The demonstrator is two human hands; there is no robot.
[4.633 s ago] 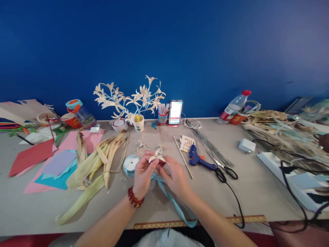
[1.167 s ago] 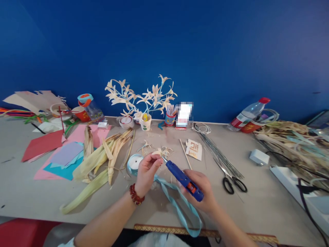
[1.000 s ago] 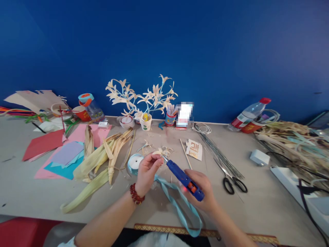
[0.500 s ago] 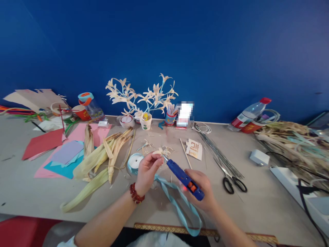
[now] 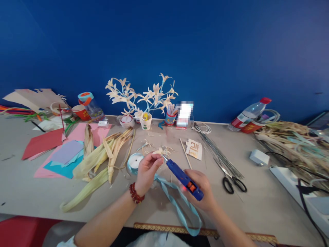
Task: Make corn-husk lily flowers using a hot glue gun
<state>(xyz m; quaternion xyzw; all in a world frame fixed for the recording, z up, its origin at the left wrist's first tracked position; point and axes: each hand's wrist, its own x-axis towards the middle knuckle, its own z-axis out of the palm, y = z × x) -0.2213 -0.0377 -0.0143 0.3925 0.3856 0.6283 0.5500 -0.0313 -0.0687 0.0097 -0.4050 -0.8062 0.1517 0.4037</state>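
Observation:
My right hand [image 5: 203, 187] is wrapped round a blue hot glue gun [image 5: 181, 175], with a small red light glowing by its grip. The gun's metal nozzle points up and left, right at the fingertips of my left hand [image 5: 149, 168]. Those fingers are pinched together; whatever small piece they hold is mostly hidden, though pale husk bits [image 5: 164, 151] show just beyond them. A roll of light blue ribbon [image 5: 135, 162] lies beside my left hand. From there a loose blue ribbon [image 5: 177, 202] loops below the gun to the table's front edge.
Corn husks [image 5: 102, 157] and coloured paper [image 5: 68, 152] lie to the left. Husk flowers [image 5: 154, 94] stand in a white cup [image 5: 146, 123] at the back. On the right are scissors [image 5: 232, 181], wires [image 5: 221, 154], a plastic bottle [image 5: 250, 115] and a power strip [image 5: 293, 192].
Almost nothing differs. Both hands and the glue gun stay in the same place, with the gun's rear end shifted very slightly.

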